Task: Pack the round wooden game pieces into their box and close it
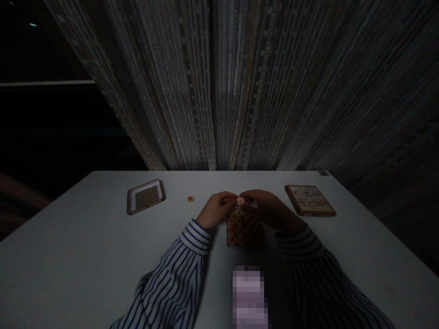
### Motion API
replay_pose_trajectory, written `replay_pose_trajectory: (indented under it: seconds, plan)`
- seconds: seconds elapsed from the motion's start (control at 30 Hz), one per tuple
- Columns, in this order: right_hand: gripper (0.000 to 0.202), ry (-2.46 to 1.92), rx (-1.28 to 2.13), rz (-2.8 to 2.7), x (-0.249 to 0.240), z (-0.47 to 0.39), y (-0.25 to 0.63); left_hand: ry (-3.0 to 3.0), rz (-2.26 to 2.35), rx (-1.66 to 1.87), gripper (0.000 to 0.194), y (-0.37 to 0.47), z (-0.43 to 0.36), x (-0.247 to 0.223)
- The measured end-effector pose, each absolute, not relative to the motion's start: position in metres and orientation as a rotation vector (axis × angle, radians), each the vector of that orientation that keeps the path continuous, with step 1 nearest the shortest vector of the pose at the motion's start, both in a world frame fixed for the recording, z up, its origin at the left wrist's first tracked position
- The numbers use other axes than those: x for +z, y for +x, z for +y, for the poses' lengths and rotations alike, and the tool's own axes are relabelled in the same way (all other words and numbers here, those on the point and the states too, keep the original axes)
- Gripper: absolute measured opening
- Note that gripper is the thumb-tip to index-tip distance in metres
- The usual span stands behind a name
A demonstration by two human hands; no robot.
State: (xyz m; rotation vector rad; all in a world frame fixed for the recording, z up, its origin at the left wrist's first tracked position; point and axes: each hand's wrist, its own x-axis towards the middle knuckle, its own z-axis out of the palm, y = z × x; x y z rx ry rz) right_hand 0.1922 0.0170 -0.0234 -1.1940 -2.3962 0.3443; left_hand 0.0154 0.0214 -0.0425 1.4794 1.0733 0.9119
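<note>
A round, pale Chinese chess piece (pixel 241 201) with a red character is held up between my two hands. My left hand (pixel 218 208) pinches it from the left. From the other side, the thumb and fingers of my right hand (pixel 265 208) close on it. Just below is a small box (pixel 247 246) packed with rows of similar round pieces, its right side in the shadow of my right hand. One loose chess piece (pixel 190 198) lies flat on the table, left of my left hand.
On the white table (pixel 103 256), a shallow open box lid or tray (pixel 129 203) lies at the left. A flat box (pixel 310 199) with a printed top lies at the right. Behind the far edge hangs a string curtain (pixel 226 91). The room is dim.
</note>
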Motion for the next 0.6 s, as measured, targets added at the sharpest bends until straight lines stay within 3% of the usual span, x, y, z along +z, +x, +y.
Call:
replay_pose_trajectory:
  seconds: [0.6]
  plan:
    - [0.02, -1.32, 0.325, -2.472, -0.02, 0.016, 0.193, 1.873, 1.267, 0.839, 0.025, 0.006, 0.028, -0.055]
